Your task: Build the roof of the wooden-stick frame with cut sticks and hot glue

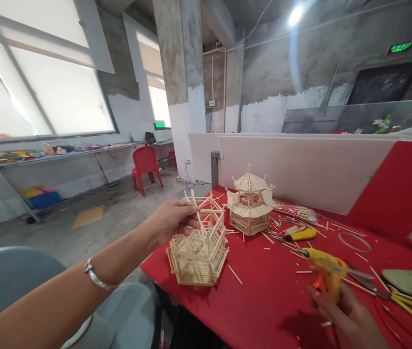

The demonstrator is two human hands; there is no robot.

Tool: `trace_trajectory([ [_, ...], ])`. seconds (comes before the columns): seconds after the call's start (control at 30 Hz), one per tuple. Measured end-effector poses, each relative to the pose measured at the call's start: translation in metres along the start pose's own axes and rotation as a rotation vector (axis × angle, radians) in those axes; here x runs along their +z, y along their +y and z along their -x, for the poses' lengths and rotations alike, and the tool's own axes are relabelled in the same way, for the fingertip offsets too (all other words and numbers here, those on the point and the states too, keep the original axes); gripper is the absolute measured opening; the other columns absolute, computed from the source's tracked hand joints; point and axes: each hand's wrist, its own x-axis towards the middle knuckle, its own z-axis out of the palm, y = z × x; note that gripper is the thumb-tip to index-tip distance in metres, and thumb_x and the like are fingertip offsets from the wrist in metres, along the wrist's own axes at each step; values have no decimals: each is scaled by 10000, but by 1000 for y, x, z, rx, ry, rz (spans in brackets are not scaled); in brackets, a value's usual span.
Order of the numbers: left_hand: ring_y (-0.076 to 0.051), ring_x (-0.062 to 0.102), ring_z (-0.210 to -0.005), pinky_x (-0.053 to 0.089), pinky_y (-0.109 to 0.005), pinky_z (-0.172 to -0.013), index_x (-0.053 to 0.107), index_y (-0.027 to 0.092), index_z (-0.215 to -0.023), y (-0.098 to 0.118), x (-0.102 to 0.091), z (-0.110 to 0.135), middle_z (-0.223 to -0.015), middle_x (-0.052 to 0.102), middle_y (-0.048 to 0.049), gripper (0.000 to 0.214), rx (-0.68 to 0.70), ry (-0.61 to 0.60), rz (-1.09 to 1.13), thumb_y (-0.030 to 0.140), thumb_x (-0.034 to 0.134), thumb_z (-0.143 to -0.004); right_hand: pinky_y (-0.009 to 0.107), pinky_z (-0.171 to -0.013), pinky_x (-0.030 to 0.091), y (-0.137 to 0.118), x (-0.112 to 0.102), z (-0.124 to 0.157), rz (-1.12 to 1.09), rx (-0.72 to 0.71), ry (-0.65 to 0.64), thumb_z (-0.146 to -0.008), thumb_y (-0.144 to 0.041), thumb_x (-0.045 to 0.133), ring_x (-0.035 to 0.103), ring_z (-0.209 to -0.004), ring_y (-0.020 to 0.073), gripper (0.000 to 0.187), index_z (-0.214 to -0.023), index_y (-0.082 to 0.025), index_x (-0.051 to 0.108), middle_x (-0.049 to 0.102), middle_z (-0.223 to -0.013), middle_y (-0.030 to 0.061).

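Observation:
My left hand (174, 219) pinches a thin wooden stick (199, 218) against the top frame of an unfinished stick pavilion model (198, 249) near the corner of the red table (264, 300). My right hand (347, 317) grips a yellow and orange hot glue gun (325, 272), its nozzle pointing left, low over the table. A finished two-tier stick pavilion (250, 206) stands farther back.
Loose sticks litter the red top, with a bagged bundle of sticks (296, 211), a yellow-handled cutter (298, 236), scissors (369, 286) and a wire ring (354, 241). A white and red partition (311, 169) backs the table. A grey chair (17, 276) stands at the left, a red chair (145, 167) farther off.

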Motion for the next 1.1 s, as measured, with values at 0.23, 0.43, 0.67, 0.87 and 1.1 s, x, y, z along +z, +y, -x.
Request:
trace_trajectory([
  [0.23,-105,617,-468,444,-158,-351,625,106,-692,0,4,0,-596,638,-32,94,5,21,-11,147,691,-745,242,-550,454,-52,29,2,-297,-92,-307,-738,-417,631,511,-615,150,241,-843,-209,571,544,-676,5],
  [0.43,-91,546,-406,355,-150,-301,630,108,-688,17,-5,9,-520,578,-6,132,89,56,-54,202,722,-678,241,-592,452,-104,37,9,-173,-229,-309,-752,-510,617,523,-685,157,392,-1007,-223,537,557,-780,8],
  [0.67,-46,458,-375,193,-126,-282,599,140,-696,22,-33,23,-560,578,12,203,173,179,-20,240,756,-615,245,-530,404,-96,48,11,188,-173,-364,-715,-592,629,517,-582,152,416,-892,-220,573,587,-651,-23],
  [0.87,-44,442,-377,193,-136,-288,597,131,-672,2,-39,11,-533,544,21,223,167,120,29,258,773,-616,249,-594,461,-62,66,23,311,-139,-473,-662,-531,670,613,-666,186,432,-930,-202,594,690,-766,12],
  [1.1,-43,450,-387,186,-139,-299,614,122,-696,-13,-72,8,-581,594,-5,223,161,172,121,250,779,-616,282,-646,510,-37,70,25,410,-113,-361,-601,-611,679,670,-761,247,550,-963,-198,643,739,-883,71],
])
